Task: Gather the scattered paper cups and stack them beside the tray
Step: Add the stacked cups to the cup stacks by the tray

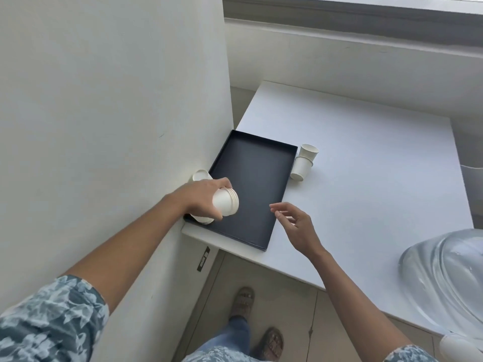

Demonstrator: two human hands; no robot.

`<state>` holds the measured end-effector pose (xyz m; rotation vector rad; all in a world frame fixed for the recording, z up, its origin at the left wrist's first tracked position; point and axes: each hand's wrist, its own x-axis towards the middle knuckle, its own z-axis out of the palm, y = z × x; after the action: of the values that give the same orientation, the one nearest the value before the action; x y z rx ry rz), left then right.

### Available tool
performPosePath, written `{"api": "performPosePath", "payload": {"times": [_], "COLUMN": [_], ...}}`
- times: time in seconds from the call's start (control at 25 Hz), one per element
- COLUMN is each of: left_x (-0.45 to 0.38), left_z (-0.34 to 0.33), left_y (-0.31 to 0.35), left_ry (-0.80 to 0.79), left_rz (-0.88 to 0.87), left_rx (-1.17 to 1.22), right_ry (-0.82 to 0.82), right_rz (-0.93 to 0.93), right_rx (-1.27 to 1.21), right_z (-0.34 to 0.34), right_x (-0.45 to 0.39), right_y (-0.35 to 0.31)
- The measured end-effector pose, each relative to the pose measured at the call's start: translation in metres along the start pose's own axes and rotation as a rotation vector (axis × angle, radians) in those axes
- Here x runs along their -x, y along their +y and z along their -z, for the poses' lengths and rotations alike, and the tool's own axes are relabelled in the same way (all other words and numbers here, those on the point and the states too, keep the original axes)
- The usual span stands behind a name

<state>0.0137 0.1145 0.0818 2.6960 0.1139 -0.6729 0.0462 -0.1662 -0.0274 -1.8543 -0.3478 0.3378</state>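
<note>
left hand [202, 195] fingers curled round nested cup stack [226, 203], held on its side above black tray [251, 178] near tray's left edge | right hand [294, 224] fingers loosely spread, holding nothing, over tray's right edge | two cups [304, 162] touching tray's far right corner | one cup [201, 175] at tabletop [366, 165] left edge by wall [104, 100]

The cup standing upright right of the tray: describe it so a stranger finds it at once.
Find the black tray on the white table. Two cups lie off its far right corner. The upright cup is the farther one, mouth up; the near cup stands mouth down.
</note>
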Motion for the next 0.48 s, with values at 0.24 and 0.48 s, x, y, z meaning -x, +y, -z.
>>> {"api": "performPosePath", "payload": {"times": [0.24,0.48], "left_x": [0.015,0.002], "left_z": [0.041,0.014], "left_y": [-0.033,-0.036], "left_ry": [-0.072,-0.006], "left_rz": [0.224,0.116], "left_rx": [-0.379,-0.778], "right_ry": [0.013,0.008], "right_rz": [-0.005,-0.009], "right_rx": [0.022,0.057], "right_z": [0.000,0.004], "right_x": [0.004,0.007], "right_y": [-0.005,-0.007]}}
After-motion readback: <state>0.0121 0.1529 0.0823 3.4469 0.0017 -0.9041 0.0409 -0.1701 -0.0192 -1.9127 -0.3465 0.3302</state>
